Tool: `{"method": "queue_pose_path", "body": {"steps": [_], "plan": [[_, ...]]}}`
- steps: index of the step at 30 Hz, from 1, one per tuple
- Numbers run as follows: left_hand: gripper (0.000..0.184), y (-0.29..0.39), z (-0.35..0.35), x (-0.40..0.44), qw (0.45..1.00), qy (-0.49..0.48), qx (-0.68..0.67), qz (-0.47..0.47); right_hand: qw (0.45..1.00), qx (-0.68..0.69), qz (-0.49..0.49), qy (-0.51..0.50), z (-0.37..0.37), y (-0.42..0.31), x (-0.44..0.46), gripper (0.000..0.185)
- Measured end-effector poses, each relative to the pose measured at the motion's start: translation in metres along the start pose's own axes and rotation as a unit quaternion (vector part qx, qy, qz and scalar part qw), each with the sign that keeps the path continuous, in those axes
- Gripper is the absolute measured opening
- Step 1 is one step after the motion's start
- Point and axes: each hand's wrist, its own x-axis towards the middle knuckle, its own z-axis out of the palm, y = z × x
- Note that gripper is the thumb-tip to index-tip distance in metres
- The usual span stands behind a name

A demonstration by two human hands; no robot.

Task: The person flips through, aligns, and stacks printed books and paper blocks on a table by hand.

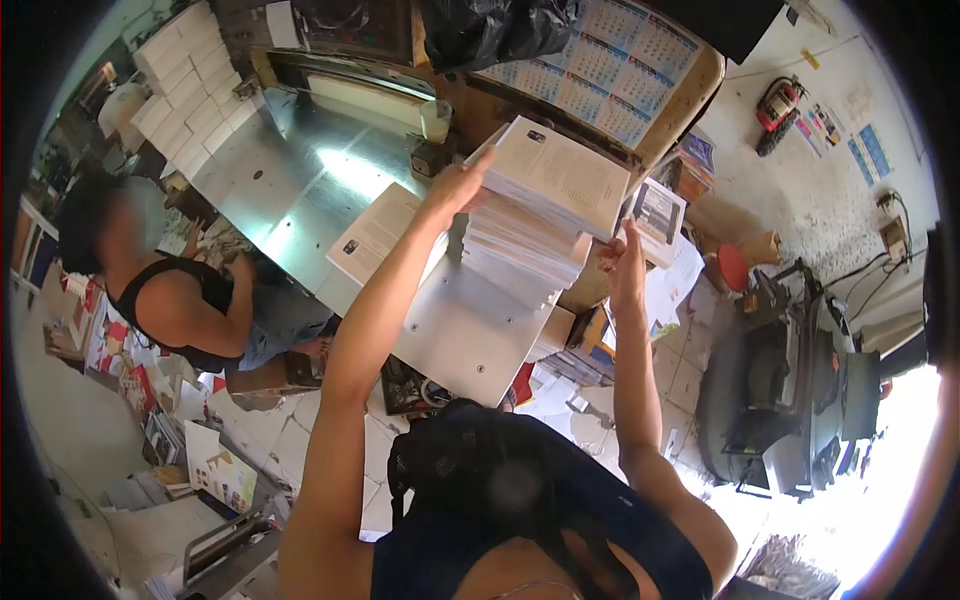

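Note:
A tall stack of books (550, 180) stands on the metal tabletop, its top cover pale with a small dark picture and printed text. My left hand (458, 190) grips the upper books at their left edge, thumb near the top. At the opposite corner, my right hand (626, 262) has its fingers curled against the books' right side; some fingertips are hidden. Below the upper books, loosely layered page edges show. Left of the stack, partly behind my left forearm, lies a lower pile of similar books (375, 232).
A person (190, 300) sits at the left side of the metal table (460, 335). White blocks of paper (185, 80) are piled at its far left. A cup (435, 120) stands behind. A dark machine (770, 380) is at right; papers litter the floor.

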Motion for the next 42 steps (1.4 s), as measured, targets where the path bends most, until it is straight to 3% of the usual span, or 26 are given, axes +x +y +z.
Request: {"method": "queue_pose_path", "body": {"steps": [3, 5, 8, 11, 13, 17, 18, 21, 24, 31, 35, 38, 42], "plan": [[0.065, -0.005, 0.016, 0.006, 0.998, 0.030, -0.041, 0.036, 0.997, -0.055, -0.036, -0.040, 0.013, -0.011, -0.002, 0.057], [0.062, -0.003, 0.020, 0.003, 0.993, 0.048, -0.059, 0.094, 0.996, -0.077, -0.042, -0.008, 0.017, -0.010, -0.003, 0.054], [0.061, 0.023, 0.017, -0.004, 0.989, 0.073, 0.000, 0.125, 0.997, -0.070, -0.032, 0.008, 0.023, -0.017, -0.008, 0.053], [0.088, 0.022, -0.005, 0.027, 0.962, 0.133, 0.199, 0.132, 0.998, -0.054, -0.003, -0.031, 0.015, -0.010, 0.000, 0.060], [0.096, 0.013, -0.015, 0.038, 0.984, 0.068, 0.145, 0.078, 0.997, -0.010, 0.009, -0.077, 0.006, -0.002, 0.006, 0.071], [0.103, 0.005, -0.009, 0.041, 0.995, 0.026, 0.093, 0.015, 0.996, 0.051, 0.049, -0.054, 0.016, -0.003, 0.000, 0.065], [0.105, 0.006, -0.012, 0.046, 0.995, -0.033, 0.092, -0.006, 0.995, 0.053, 0.053, -0.059, 0.020, -0.007, -0.004, 0.064], [0.108, 0.003, -0.010, 0.062, 0.996, -0.036, 0.055, -0.051, 0.992, 0.067, 0.065, -0.087, 0.029, -0.013, -0.001, 0.062], [0.084, 0.004, -0.004, 0.076, 0.996, -0.012, 0.084, -0.040, 0.984, 0.095, 0.088, -0.123, 0.026, -0.010, 0.012, 0.062], [0.092, 0.014, -0.001, 0.068, 0.996, -0.019, 0.091, -0.016, 0.981, 0.101, 0.105, -0.127, 0.025, -0.011, 0.027, 0.054], [0.094, 0.015, 0.002, 0.069, 0.993, -0.110, 0.051, 0.000, 0.984, 0.097, 0.108, -0.102, 0.030, -0.021, 0.014, 0.052], [0.095, 0.038, 0.008, 0.029, 0.997, -0.073, 0.025, -0.004, 0.982, 0.118, 0.109, -0.095, 0.026, -0.017, 0.019, 0.044], [0.097, 0.052, 0.005, 0.013, 0.993, -0.112, 0.040, -0.007, 0.974, 0.158, 0.126, -0.102, 0.013, -0.023, 0.018, 0.040]]}}
